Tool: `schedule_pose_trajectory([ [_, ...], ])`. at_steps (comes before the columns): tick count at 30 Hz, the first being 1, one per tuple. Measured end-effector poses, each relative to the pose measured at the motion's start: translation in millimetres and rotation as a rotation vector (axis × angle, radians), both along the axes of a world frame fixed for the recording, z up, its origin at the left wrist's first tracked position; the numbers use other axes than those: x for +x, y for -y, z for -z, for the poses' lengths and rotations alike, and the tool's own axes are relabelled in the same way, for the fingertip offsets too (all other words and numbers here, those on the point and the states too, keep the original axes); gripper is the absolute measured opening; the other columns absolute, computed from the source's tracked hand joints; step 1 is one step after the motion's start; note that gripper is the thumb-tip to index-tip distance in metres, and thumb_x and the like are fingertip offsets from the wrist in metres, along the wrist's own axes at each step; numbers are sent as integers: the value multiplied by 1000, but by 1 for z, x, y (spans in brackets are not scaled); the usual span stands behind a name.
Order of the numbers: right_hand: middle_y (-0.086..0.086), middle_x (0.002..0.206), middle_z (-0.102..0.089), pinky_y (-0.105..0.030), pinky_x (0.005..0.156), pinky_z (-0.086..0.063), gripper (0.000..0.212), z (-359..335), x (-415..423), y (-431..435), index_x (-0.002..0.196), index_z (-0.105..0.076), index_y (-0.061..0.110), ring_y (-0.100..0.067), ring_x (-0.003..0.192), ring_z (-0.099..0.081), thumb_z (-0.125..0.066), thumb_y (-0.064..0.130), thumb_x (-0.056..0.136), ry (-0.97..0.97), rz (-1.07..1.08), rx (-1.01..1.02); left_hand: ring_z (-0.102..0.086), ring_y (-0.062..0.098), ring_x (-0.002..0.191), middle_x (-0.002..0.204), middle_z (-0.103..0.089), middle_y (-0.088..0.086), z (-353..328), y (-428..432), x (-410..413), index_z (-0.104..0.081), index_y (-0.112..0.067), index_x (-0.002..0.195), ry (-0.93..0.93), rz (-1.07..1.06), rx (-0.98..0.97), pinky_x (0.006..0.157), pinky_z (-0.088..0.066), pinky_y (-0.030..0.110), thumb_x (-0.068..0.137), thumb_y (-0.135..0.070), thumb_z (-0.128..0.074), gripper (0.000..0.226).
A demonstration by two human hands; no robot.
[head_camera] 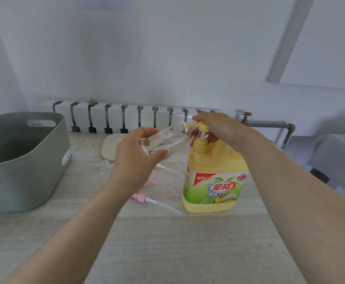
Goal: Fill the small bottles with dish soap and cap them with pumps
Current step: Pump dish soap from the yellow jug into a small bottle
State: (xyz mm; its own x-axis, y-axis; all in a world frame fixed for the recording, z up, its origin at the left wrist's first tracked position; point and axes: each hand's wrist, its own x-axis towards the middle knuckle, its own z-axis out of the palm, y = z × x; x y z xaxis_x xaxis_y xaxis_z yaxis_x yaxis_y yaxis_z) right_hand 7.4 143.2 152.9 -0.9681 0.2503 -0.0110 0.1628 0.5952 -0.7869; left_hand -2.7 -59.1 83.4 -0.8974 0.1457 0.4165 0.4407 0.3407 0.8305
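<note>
By the jug (214, 181), the left hand (135, 158) grips a tipped small bottle (163, 140); the right hand (218, 128) curls over the pump (198, 125) (soap may miss that tiny mouth).

Just the one view: head-worn and wide-angle, looking forward and down over the table (188, 253) toward the radiator (126, 115) on the far wall. Both forearms run up from the bottom edge. Close in at mid-frame, the left hand (134, 158) grips a small bottle (163, 138) and the right hand (214, 124) is on the pump (196, 125). The grey tub (24, 160) is cropped at the left.
</note>
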Motion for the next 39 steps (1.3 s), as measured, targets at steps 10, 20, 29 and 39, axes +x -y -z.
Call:
schedule_pose_trajectory([
  [10, 9, 58, -69, -26, 60, -39, 41, -2, 0, -2, 74, -67, 29, -16, 73, -61, -40, 52, 94, -20, -23, -50, -53, -4, 94, 107, -62, -12, -2, 0, 1, -61, -27, 121, 5, -4, -10, 66, -36, 9, 76, -24, -81, 49],
  [20, 26, 45, -59, -17, 55, -32, 44, 1, -4, -3, 67, -59, 24, -2, 70, -49, -38, 47, 98, -30, 4, 18, -51, -6, 93, 104, -61, -15, -3, 0, 2, -62, -28, 119, 7, -2, 1, 68, -36, 9, 76, -23, -82, 48],
  [29, 31, 42, -53, -14, 52, -36, 32, 5, -13, -9, 89, -61, 7, -1, 70, -45, -36, 24, 99, 15, -2, 132, -50, -9, 92, 102, -59, -20, 1, 1, 2, -62, -28, 116, 12, 4, 7, 71, -36, 9, 76, -22, -82, 46],
  [39, 24, 45, -57, -22, 56, -31, 34, 7, -19, -7, 68, -55, 25, -7, 68, -49, -37, 21, 96, 48, 14, 197, -50, -9, 93, 102, -60, -17, 6, 1, 1, -62, -26, 118, -7, -3, -17, 71, -36, 9, 76, -22, -81, 47],
])
